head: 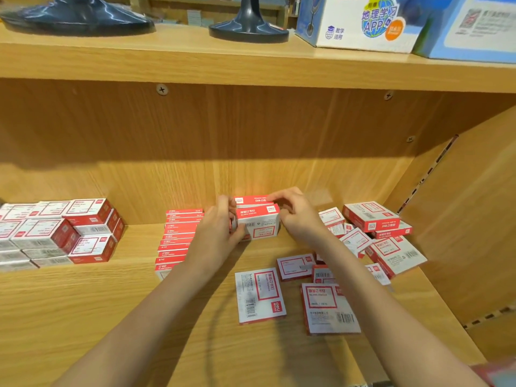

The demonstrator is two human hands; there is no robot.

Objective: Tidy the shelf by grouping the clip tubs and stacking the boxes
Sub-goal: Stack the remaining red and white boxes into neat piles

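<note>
I have both hands on a small stack of red-and-white boxes (257, 222) standing toward the back of the shelf (83, 297), roughly midway along it. My left hand (223, 230) has its fingers curled round the stack's left end and my right hand (293, 216) pinches the right end, fingertips bent over the top box. The stack's long axis runs left to right, squarely between my palms, so neither hand is nearer; any nudge has to come from both sides evenly.

Just left of it, touching my left wrist in view, stands the finished column of boxes (178, 238), thin red edges facing me. The loose boxes (329, 307) lie flat and skewed toward the shelf's right end, nearer my right arm (that hand should fetch the next one, I judge). Two are slabs with white label faces up; the heap behind them tilts every way.

All are printed cardboard, crisp-cornered, light and slippery, I expect. At the left edge sits a block of shrink-wrapped packs (55, 233), glossy. I see no clip tubs.
</note>
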